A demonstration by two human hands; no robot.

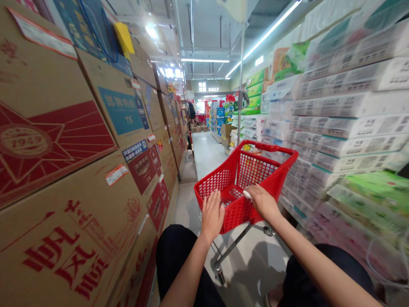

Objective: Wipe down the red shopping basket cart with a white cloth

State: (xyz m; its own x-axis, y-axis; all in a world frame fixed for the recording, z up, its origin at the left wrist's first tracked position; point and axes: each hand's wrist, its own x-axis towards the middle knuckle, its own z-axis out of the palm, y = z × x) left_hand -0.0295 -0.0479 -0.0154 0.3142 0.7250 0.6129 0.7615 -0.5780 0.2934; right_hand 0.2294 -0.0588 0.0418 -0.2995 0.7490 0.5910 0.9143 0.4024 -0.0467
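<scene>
A red plastic shopping cart (270,154) on a grey metal frame stands before my knees, turned at an angle. Its basket has grid walls, and nothing shows in the visible part of the inside. My left hand (211,216) rests on the near rim, fingers stretched out and lying flat over the edge. Farther right on the same rim, my right hand (262,201) is curled over the edge, its fingertips partly hidden. Beside its thumb is a small white thing (247,195) too small to make out. A caster wheel (220,277) touches the floor below.
Stacked cardboard cartons (57,230) with red print form a wall close on the left. White plastic-wrapped packs (345,128) rise on the right, with green packs (377,187) lower down. A metal pole (240,76) stands beyond the cart. The tiled aisle floor (204,147) runs ahead.
</scene>
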